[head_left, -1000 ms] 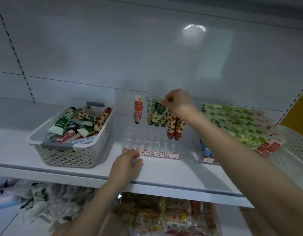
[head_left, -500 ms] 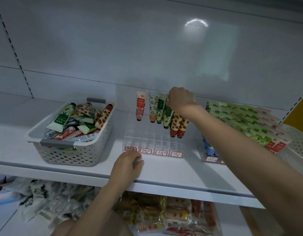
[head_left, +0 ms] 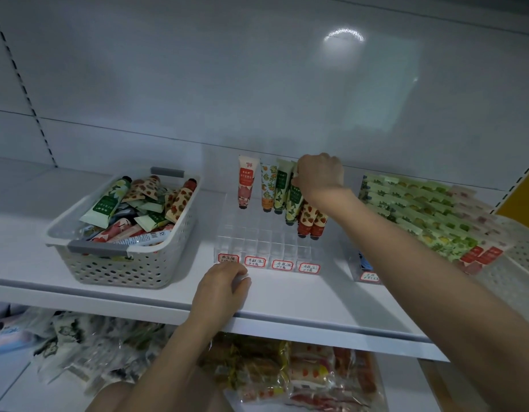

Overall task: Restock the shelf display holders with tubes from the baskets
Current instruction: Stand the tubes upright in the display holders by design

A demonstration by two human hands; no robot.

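Fingers (head_left: 299,180) of the right hand (head_left: 319,173) pinch a green tube (head_left: 293,202), apparently at its crimp, upright at the back of the holder (head_left: 257,237). Light, squashy; the stiff crimp likely grips best. Left hand (head_left: 224,288) rests loosely curled, empty.

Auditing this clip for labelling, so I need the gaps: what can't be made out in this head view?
Head view, handwriting on the red-bordered labels: too small to read.
Head view, top of the green tube: covered by the right grip.
Head view, blue item: mostly hidden behind the right forearm.
Head view, right basket: cut off by the frame edge.
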